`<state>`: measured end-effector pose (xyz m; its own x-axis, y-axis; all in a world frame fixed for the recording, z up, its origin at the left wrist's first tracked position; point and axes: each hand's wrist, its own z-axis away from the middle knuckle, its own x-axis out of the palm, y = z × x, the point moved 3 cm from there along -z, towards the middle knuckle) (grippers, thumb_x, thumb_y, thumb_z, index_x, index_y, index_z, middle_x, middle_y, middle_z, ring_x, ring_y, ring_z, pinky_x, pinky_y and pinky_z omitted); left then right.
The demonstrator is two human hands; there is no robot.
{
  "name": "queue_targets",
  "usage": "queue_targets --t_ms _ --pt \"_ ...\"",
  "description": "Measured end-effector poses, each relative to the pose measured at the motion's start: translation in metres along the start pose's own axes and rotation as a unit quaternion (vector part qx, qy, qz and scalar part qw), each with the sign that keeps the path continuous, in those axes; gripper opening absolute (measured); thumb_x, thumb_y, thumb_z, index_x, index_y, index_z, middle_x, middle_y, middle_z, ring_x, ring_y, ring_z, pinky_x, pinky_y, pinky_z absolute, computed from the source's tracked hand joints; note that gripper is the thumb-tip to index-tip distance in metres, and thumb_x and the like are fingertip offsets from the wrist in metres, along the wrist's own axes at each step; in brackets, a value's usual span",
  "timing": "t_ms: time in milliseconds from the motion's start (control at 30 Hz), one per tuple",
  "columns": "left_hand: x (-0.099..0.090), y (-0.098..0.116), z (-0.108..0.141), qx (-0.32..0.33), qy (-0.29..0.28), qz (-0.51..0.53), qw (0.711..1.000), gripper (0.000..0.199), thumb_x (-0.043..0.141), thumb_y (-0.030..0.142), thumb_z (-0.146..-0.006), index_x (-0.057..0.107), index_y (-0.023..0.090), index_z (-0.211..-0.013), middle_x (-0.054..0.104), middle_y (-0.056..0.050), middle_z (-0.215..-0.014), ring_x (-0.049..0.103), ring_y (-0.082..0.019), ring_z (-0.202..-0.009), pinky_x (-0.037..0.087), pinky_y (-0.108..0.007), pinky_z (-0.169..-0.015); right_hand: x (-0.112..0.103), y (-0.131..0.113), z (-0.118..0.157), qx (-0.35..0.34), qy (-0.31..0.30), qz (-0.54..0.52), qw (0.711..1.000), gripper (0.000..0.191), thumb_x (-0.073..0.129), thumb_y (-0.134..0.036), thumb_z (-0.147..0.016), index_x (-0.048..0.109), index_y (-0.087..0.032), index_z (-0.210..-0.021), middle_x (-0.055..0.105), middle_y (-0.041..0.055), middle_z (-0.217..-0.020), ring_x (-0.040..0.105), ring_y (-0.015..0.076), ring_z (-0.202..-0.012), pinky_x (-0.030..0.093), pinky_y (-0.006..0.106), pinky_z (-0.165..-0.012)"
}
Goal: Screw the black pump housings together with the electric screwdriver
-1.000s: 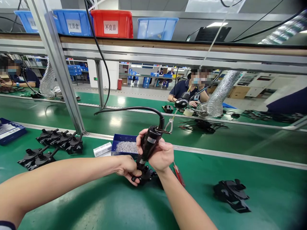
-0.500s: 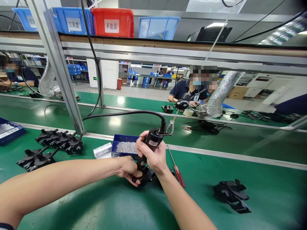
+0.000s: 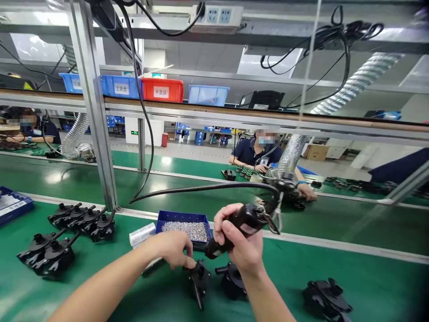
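My right hand is wrapped around a black electric screwdriver, tilted with its nose pointing down and left. The nose is just above and beside a black plastic part with a round spout and a thin arm. At this part's upper left edge are the curled fingers of my left hand; the gripping fingertips are partly hidden. A second black part lies right of it, partly behind my right wrist. Just beyond my hands sits a blue bin of small silvery screws.
Several finished-looking black parts stand in rows on the left. Another black part lies at the right. A white roll is beside the screw bin. A metal post rises at left. The screwdriver's cable runs leftward. A co-worker sits opposite.
The screwdriver has lifted off the part and swung right, tilting over. The part has turned, its arm now toward me, and my left fingers have shifted to its upper edge. The view has tilted up.
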<state>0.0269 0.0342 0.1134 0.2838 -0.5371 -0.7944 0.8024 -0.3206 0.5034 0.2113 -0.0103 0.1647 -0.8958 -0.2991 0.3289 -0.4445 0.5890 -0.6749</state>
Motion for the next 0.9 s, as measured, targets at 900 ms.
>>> queue_targets --t_ms 900 --pt "0.018 -0.055 -0.120 0.120 0.056 -0.058 0.990 0.011 0.084 0.011 -0.082 0.087 0.021 -0.087 0.081 -0.002 -0.083 0.073 -0.020 -0.080 0.047 -0.025 -0.072 -0.009 0.016 0.010 0.037 0.016 0.074 0.996 0.016 0.082 -0.032 -0.103 0.069 -0.025 -0.110 0.069 -0.0007 -0.080 0.061 0.0106 -0.053 0.052 0.022 -0.052"
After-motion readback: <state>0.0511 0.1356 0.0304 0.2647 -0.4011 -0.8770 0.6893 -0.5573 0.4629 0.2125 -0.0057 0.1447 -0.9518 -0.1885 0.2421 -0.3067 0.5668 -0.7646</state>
